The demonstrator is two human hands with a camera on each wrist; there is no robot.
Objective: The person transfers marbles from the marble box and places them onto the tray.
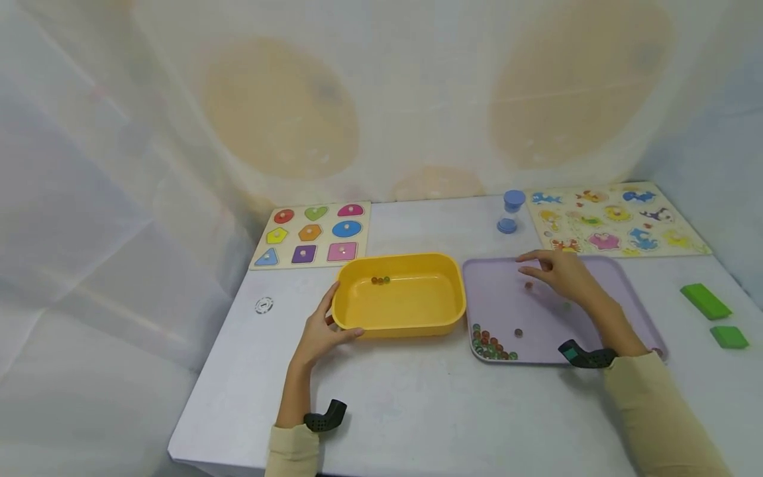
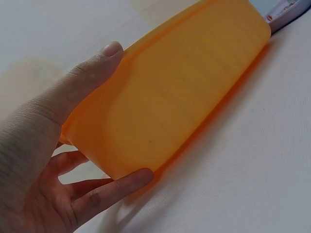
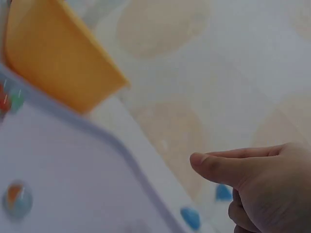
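My left hand [image 1: 318,336] grips the left end of a yellow plastic basin [image 1: 399,330], thumb at the near rim and fingers round its side and lower edge in the left wrist view. Three small marbles [image 1: 381,281] lie inside the basin, toward its back. Over the back part of a lilac tray [image 1: 495,291] hovers my right hand [image 1: 563,275]. Its thumb and index finger point left with a small gap between their tips, and no marble shows there. Just below these fingertips is a brownish marble [image 1: 528,285]. Another marble [image 1: 518,333] lies nearer the front.
Several red and green marbles [image 1: 485,341] cluster in the tray's front left corner. Behind stand a shape puzzle board [image 1: 322,215], a sea-animal puzzle board [image 1: 572,218] and a blue-ended object [image 1: 507,226]. Green blocks [image 1: 706,301] lie far right; a round token [image 1: 264,305] lies left.
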